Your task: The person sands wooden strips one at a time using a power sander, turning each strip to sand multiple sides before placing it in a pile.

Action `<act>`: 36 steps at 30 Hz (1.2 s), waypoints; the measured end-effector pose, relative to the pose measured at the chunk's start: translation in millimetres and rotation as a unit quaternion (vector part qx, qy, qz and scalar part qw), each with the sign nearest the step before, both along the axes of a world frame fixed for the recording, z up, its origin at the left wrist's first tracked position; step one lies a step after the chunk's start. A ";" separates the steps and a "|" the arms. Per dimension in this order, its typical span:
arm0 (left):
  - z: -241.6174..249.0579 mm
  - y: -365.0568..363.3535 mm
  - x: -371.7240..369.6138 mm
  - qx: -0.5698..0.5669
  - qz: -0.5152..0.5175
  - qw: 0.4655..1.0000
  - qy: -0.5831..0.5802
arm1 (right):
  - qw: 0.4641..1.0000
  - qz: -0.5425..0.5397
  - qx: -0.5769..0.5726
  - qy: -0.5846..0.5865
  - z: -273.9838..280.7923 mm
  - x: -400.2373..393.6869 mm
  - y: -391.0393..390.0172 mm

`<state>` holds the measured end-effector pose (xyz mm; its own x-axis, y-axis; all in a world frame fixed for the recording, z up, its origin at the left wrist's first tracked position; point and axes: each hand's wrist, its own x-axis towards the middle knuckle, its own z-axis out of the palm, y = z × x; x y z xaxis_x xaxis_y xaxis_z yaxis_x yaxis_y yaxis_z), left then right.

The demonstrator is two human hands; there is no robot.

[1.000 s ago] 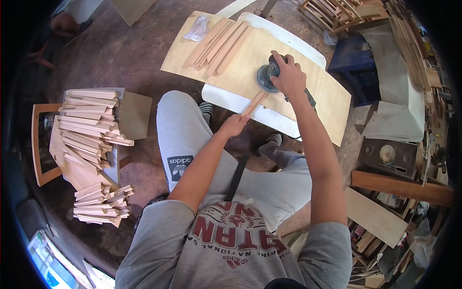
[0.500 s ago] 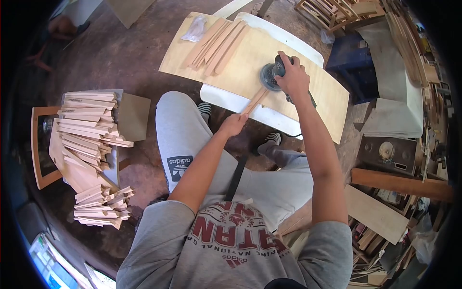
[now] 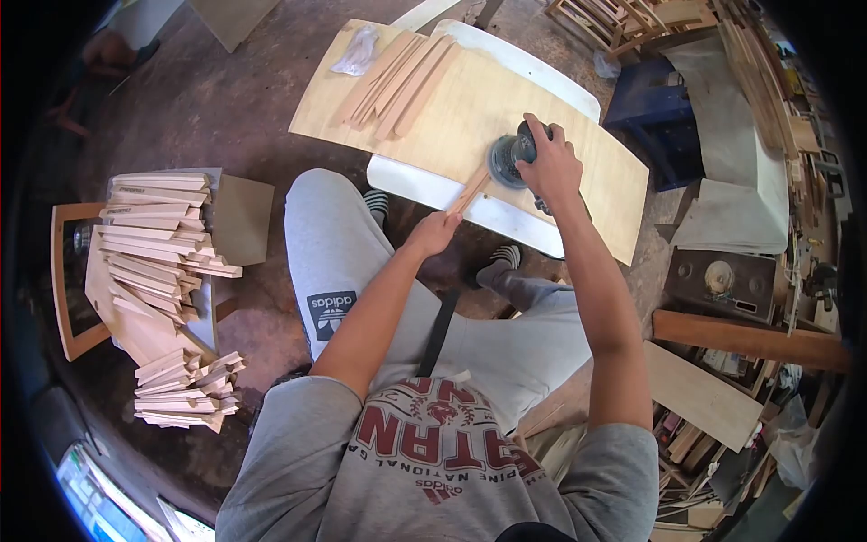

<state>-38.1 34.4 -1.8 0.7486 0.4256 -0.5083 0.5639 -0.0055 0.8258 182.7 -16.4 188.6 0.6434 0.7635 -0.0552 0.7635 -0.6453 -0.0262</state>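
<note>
My left hand (image 3: 433, 234) is closed round the near end of a narrow wooden strip (image 3: 470, 191), which reaches from the board's near edge onto its top. My right hand (image 3: 553, 169) grips an orbital sander (image 3: 507, 163) from above, fingers wrapped over its body. The sander's round pad covers the far end of the strip. Beneath both lies a pale plywood board (image 3: 564, 154) on a white table (image 3: 424, 184). Several more wooden strips (image 3: 397, 86) are laid side by side at the board's far left, next to a crumpled clear plastic bag (image 3: 359, 50).
To the left, many cut wooden pieces (image 3: 158, 239) are stacked on a low support, with another pile (image 3: 188, 393) nearer me. A blue box-like object (image 3: 652, 117) stands right of the table. Wood scraps and a brown panel with a round dial (image 3: 720, 278) line the right side.
My right hand and the sander have moved a little towards me along the strip. My left hand keeps its hold. The whole view has shifted slightly.
</note>
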 end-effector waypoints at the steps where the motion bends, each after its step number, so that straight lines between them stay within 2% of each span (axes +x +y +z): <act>1: -3.0 0.1 0.5 -0.007 0.000 1.000 0.000 | 1.000 -0.008 0.001 0.000 0.5 1.1 3.3; 8: 0.5 1.7 0.6 -0.010 0.000 1.000 0.012 | 1.000 0.011 0.000 -0.003 2.2 1.1 5.2; 11: -0.5 1.1 1.4 -0.019 0.003 1.000 0.003 | 1.000 -0.022 0.005 -0.011 1.9 6.5 11.7; 14: 0.4 0.5 0.5 -0.015 0.009 1.000 0.002 | 0.999 0.017 0.035 -0.036 -6.9 5.6 5.0; 18: -2.3 1.9 0.8 -0.015 0.006 1.000 0.000 | 0.998 0.062 -0.001 0.012 4.5 -24.5 -5.9; 21: -4.6 -1.6 -1.0 -0.011 0.006 1.000 0.004 | 0.998 0.055 0.012 -0.003 -1.2 -14.7 -2.3; 25: 0.5 2.6 0.5 -0.037 -0.001 0.999 0.005 | 1.000 -0.015 0.011 -0.013 -2.4 34.9 21.5; 28: -1.0 1.2 0.3 -0.047 -0.002 0.999 -0.003 | 1.000 -0.014 0.004 -0.010 -1.6 45.6 29.5; 32: 9.0 2.8 0.7 -0.033 -0.009 0.999 0.016 | 0.999 0.022 0.033 0.021 -3.7 10.4 16.2; 35: -3.4 -0.9 -0.1 0.038 -0.003 0.999 0.013 | 0.997 0.055 0.009 0.046 7.0 -45.6 -3.7; 36: 2.0 0.3 -0.9 0.019 0.002 1.000 0.022 | 0.997 0.057 0.007 0.055 10.0 -58.4 -9.1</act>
